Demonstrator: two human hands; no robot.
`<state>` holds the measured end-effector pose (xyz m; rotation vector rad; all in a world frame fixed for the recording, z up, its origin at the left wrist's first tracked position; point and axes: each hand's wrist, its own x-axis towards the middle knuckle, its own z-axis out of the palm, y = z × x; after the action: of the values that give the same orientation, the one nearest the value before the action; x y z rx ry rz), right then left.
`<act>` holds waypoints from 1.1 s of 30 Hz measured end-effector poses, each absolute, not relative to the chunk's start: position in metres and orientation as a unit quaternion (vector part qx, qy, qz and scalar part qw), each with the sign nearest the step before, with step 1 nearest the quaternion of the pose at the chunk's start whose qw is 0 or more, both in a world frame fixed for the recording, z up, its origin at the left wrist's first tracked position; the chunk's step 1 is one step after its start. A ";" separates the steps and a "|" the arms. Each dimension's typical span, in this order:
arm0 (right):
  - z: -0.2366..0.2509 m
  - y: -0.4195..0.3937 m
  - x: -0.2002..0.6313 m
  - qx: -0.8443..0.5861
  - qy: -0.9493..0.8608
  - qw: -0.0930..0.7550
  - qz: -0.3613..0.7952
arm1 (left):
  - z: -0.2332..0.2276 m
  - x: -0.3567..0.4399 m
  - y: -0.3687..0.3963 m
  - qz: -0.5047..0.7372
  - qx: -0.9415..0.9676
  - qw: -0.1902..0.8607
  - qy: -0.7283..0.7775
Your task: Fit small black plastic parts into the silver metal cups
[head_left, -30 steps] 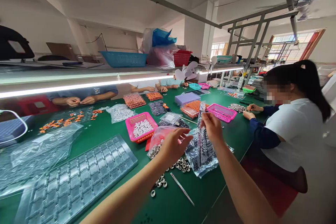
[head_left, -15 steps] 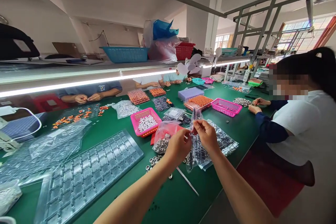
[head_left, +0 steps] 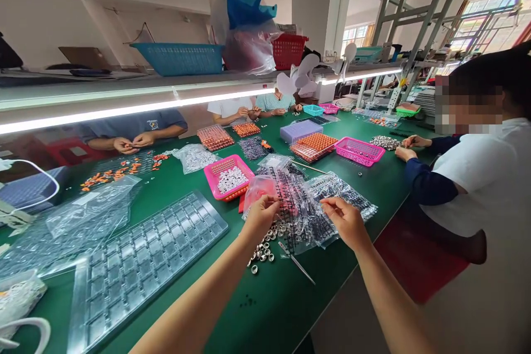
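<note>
My left hand is closed on the left edge of a clear plastic bag with small black parts in it. At the other side of this bag my right hand is pinched, thumb and finger together at its edge. The bag is spread between the hands. Under it and to the right lies another clear bag of black parts. Small silver rings lie loose below my left hand, and metal tweezers rest on the table. A pinkish plastic bag is partly hidden behind my left hand.
A clear compartment tray covers the left of the green table. Ahead are a pink basket of white parts and another pink basket. A co-worker sits at the right; others work across the table, under a shelf.
My hands have moved apart, spreading the clear bag that was bunched between them. The silver rings are more exposed. The view has shifted slightly.
</note>
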<state>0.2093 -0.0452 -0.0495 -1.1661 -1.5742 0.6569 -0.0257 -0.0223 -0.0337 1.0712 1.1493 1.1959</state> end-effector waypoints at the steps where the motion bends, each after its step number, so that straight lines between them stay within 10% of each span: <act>1: -0.051 -0.048 0.209 -0.486 -0.665 0.501 0.266 | -0.035 -0.027 -0.023 0.504 0.444 0.562 0.482; 17: -0.076 -0.042 0.161 -0.566 -0.712 0.373 0.181 | -0.041 -0.016 -0.042 0.534 0.295 0.705 0.361; 33: -0.067 -0.040 0.170 -0.566 -0.670 0.454 0.156 | -0.055 -0.003 -0.041 0.548 0.198 0.754 0.304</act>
<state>0.1704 -0.0397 -0.0672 -1.3969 -1.6531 0.3844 -0.0035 -0.0412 -0.0548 0.4312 0.6632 1.1969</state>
